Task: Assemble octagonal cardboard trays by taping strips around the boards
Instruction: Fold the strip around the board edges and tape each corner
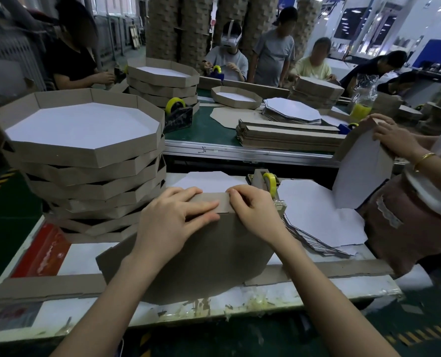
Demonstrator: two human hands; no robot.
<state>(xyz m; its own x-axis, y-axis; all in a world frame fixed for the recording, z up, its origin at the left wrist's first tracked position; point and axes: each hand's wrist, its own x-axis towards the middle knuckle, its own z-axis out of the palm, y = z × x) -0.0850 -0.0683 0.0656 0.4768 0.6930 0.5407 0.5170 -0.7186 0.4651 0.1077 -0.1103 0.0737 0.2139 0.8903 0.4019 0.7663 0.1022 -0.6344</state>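
A brown octagonal board (pixel 209 258) stands tilted on the table in front of me, its brown back toward me. A cardboard strip (pixel 215 200) runs along its top edge. My left hand (pixel 173 222) lies flat over the strip and the board's upper edge, fingers straight and pressing. My right hand (pixel 252 210) holds the strip's right part, with thumb and fingertips pinching it at the top edge. A tape dispenser (pixel 269 185) with a yellow roll stands just behind my right hand.
A tall stack of finished trays (pixel 85 161) stands at my left. White-faced boards (pixel 314 212) lie in a pile at right. Long loose strips (pixel 49 287) lie along the table's front edge. A neighbour's hands (pixel 392 137) hold a tray at far right. Other workers sit beyond the conveyor.
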